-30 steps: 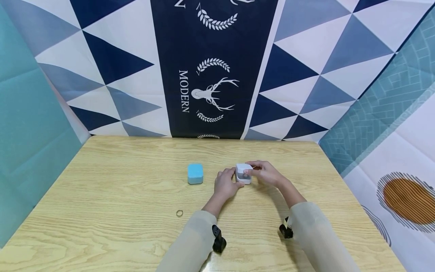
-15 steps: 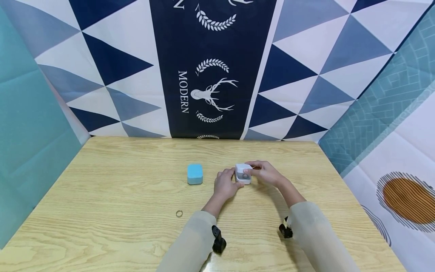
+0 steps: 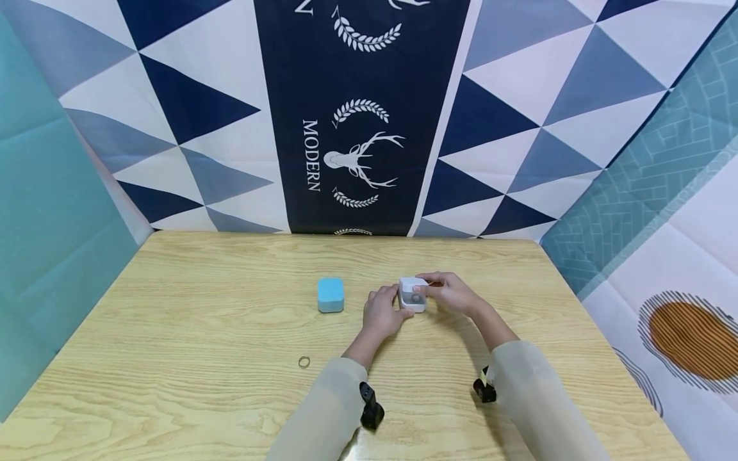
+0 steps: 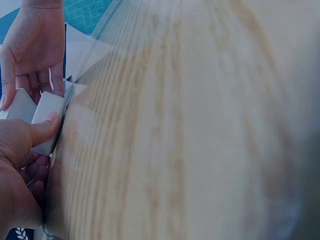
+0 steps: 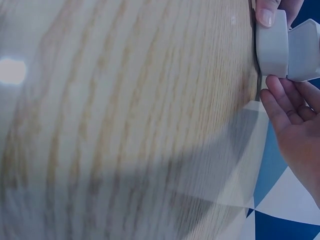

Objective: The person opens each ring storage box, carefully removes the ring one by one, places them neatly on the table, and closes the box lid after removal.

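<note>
A small white ring box (image 3: 413, 308) stands on the table with its hinged lid raised and a grey inside showing. My left hand (image 3: 382, 312) grips the base from the left, the thumb at its front. From the right, my right hand (image 3: 452, 294) pinches the lid, thumb at the front and fingers behind. In the right wrist view, the base (image 5: 272, 47) and the lid (image 5: 304, 52) are separated by a V-shaped gap. Left of both hands sits a light blue box (image 3: 330, 295), closed. A thin ring (image 3: 303, 362) lies flat on the wood nearer to me.
The wooden table (image 3: 202, 307) ends at a patterned cloth (image 3: 357, 128) hanging behind it. More cloth hangs on the left and right sides. A small black camera (image 3: 371, 410) is worn at my left sleeve, and another black camera (image 3: 485, 389) at my right.
</note>
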The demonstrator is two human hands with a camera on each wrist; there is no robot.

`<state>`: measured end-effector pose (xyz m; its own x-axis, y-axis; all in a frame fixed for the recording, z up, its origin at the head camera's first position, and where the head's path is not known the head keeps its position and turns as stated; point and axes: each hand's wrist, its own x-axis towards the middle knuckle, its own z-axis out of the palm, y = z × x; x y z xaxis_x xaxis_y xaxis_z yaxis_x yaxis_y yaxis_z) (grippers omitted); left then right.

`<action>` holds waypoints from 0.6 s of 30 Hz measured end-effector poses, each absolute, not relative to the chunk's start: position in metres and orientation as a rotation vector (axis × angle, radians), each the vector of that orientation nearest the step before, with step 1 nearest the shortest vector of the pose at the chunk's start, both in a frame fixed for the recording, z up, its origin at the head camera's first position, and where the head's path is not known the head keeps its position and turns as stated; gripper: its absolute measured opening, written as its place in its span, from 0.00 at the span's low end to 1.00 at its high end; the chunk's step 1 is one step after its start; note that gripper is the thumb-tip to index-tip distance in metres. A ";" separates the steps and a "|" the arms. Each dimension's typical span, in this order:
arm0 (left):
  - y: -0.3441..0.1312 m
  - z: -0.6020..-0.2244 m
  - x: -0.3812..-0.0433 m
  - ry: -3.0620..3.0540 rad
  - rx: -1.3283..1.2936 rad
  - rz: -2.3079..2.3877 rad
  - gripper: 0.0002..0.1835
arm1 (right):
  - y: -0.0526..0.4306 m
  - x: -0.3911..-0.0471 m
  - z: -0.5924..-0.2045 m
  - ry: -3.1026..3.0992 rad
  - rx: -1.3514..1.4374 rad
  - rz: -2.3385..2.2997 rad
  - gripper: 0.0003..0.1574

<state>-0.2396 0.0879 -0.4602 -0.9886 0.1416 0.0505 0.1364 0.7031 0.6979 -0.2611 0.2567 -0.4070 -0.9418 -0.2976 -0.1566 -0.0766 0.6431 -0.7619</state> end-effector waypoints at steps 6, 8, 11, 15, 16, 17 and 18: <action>0.087 -0.461 -0.239 2.873 0.245 1.225 0.33 | 0.264 -0.270 -0.421 2.611 -0.292 -1.180 0.36; 0.087 -0.460 -0.238 2.898 0.262 1.216 0.32 | 0.265 -0.271 -0.422 2.606 -0.294 -1.190 0.37; 0.086 -0.458 -0.236 2.893 0.264 1.224 0.32 | 0.265 -0.271 -0.422 2.601 -0.299 -1.195 0.36; 0.087 -0.459 -0.238 2.859 0.239 1.233 0.33 | 0.265 -0.270 -0.421 2.599 -0.301 -1.200 0.36; 0.088 -0.459 -0.238 2.864 0.237 1.223 0.34 | 0.265 -0.270 -0.420 2.597 -0.302 -1.202 0.36; 0.088 -0.460 -0.239 2.866 0.233 1.212 0.34 | 0.265 -0.270 -0.420 2.595 -0.301 -1.203 0.36; 0.088 -0.460 -0.239 2.872 0.235 1.204 0.34 | 0.265 -0.270 -0.420 2.593 -0.300 -1.206 0.36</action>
<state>-0.2392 0.0883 -0.4605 -0.9885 0.1459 0.0409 0.1314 0.6914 0.7105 -0.2701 0.2647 -0.4198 -0.9434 -0.2951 -0.1515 -0.0743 0.6332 -0.7704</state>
